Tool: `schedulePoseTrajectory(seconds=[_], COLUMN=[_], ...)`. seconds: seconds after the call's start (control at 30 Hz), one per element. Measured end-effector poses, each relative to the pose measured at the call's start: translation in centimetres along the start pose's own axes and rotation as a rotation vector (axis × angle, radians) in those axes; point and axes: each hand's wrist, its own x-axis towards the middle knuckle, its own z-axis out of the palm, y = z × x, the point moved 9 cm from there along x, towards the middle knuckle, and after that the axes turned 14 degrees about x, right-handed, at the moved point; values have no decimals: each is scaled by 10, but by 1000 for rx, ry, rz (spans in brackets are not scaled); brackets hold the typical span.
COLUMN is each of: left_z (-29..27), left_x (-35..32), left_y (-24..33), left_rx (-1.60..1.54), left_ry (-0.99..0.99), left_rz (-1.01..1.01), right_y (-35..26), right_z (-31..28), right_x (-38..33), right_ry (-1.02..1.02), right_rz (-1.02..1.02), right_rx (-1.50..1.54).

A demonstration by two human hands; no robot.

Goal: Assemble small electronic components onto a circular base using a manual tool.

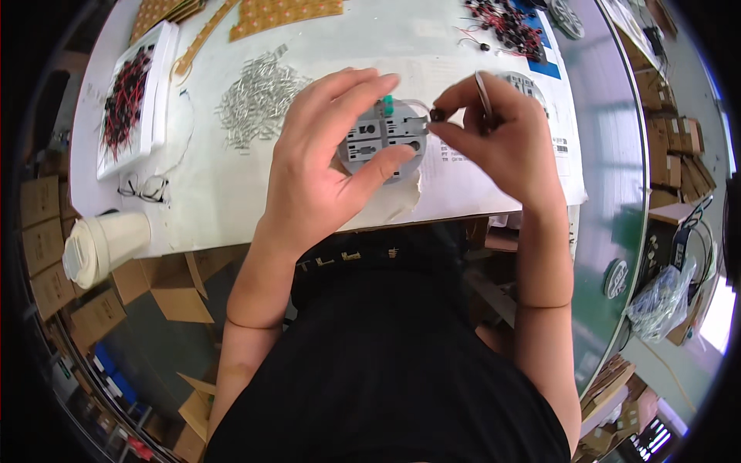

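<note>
My left hand (328,147) is closed round the edge of a round grey plastic housing (370,145), which has moulded slots and a small green piece at its far side. The thumb lies across the housing's near right part and hides some of it. Close by on the right, my right hand (502,127) pinches a small black round part (438,115) between thumb and forefinger, by the housing's right edge. A thin silvery tool, perhaps tweezers (483,92), sticks up between the fingers of the same hand.
A pile of small clear-and-silver pieces (258,96) lies left of my hands. Black parts with red and black wires fill a white tray (158,116) and form a heap (505,31) at the far right. Glasses (144,188) and a cream cup (108,245) stand near the left edge.
</note>
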Motion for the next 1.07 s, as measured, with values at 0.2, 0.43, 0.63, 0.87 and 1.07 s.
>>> schedulePoseTrajectory(seconds=[0.2, 0.43, 0.63, 0.87, 1.07], left_z=[2, 11, 33, 40, 23], left_x=[-9, -26, -39, -40, -31], left_y=[-12, -31, -40, -34, -17], left_rx=[-253, -517, -823, -884, -505], left_ry=[-81, -208, -318, -342, -393], left_rz=[-139, -382, -595, -564, -362], right_y=[-18, -5, 0, -11, -5], right_z=[31, 44, 49, 48, 46], right_x=[-13, -20, -24, -34, -37], right_ry=[-64, -140, -73, -94, -122], right_rz=[-159, -91, -298, -509, -357], right_rx=[55, 257, 334, 372, 229])
